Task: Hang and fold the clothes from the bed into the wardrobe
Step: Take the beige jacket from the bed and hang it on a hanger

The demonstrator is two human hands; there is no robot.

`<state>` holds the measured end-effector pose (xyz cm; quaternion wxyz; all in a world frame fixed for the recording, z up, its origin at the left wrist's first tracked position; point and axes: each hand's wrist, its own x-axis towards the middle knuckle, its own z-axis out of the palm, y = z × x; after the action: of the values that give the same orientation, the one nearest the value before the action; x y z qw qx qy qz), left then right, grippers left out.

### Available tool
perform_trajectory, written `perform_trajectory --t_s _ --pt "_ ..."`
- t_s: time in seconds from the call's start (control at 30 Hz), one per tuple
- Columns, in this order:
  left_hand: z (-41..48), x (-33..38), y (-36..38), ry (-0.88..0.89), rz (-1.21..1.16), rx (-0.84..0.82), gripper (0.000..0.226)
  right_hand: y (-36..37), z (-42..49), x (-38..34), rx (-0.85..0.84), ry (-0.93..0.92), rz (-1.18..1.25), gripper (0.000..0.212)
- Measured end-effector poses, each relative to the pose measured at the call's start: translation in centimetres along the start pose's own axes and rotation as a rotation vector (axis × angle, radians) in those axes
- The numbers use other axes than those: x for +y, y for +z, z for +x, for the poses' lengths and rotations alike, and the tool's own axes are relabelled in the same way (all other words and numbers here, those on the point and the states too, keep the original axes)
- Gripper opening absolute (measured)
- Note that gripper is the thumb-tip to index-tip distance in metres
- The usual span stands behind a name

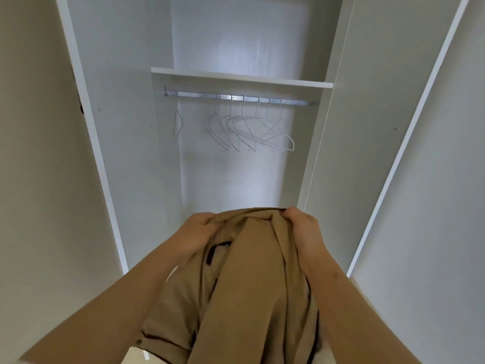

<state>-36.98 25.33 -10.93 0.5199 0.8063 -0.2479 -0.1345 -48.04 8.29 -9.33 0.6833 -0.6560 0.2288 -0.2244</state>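
Both hands grip the top edge of a tan garment [252,279], fingers curled tight into the fabric: the left hand [195,236] bunches one side, the right hand [305,231] the other, and the cloth hangs down between the forearms in heavy folds, a dark trim showing near the left wrist. It is held in front of the open wardrobe [244,158], below the rail [236,97]. Wire hangers [249,127] crowd the middle and right of the rail, with one more apart near its left end; a bare shelf [241,78] sits just above.

To hang it well, I judge the person should find the collar or shoulders first, shake the folds loose, free one hand to lift down a hanger, then feed it through the neck so the shoulders sit evenly.
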Motion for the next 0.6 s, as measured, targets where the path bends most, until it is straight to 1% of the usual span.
perform_trajectory --t_s 0.07,0.1,0.13,0.2,0.27,0.33,0.4,0.43,0.47,0.5,0.53,0.6 --pt "-0.3 1.5 -0.4 -0.031 -0.180 -0.001 0.023 0.1 0.4 0.4 0.099 -0.111 -0.183 0.016" --pt "-0.2 2.2 -0.4 -0.023 -0.240 -0.011 0.022 0.3 0.3 0.5 0.113 -0.151 -0.241 0.013" --pt "-0.1 2.9 -0.4 -0.004 -0.261 -0.032 0.021 0.6 0.1 0.6 0.090 -0.185 -0.285 0.014" --pt "-0.3 4.0 -0.2 0.040 -0.183 -0.108 0.022 1.1 -0.2 0.9 -0.073 -0.218 -0.235 0.020" --pt "-0.5 4.6 0.2 0.068 -0.116 -0.146 0.024 1.7 -0.6 0.9 -0.280 -0.147 -0.183 0.021" --pt "-0.7 4.9 0.3 0.081 -0.108 -0.137 0.024 2.0 -1.1 1.1 -0.402 -0.085 -0.249 0.017" --pt "-0.6 4.8 -0.1 0.138 -0.030 -0.087 0.026 2.1 -1.4 1.1 -0.372 -0.087 -0.269 0.031" --pt "-0.6 4.7 -0.3 0.182 0.052 -0.059 0.026 2.1 -1.5 1.1 -0.333 -0.094 -0.220 0.032" --pt "-0.7 4.6 -0.6 0.222 0.122 -0.050 0.024 2.1 -1.6 1.0 -0.299 -0.106 -0.148 0.027" --pt "-0.7 4.3 -0.7 0.242 0.158 -0.070 0.020 2.2 -1.6 0.9 -0.272 -0.123 -0.076 0.024" --pt "-0.9 4.0 -0.8 0.244 0.169 -0.104 0.015 2.4 -1.5 0.7 -0.252 -0.139 -0.029 0.027" --pt "-1.1 2.8 -0.9 0.228 0.214 -0.150 0.012 2.8 -1.5 0.2 -0.211 -0.177 -0.010 0.030"
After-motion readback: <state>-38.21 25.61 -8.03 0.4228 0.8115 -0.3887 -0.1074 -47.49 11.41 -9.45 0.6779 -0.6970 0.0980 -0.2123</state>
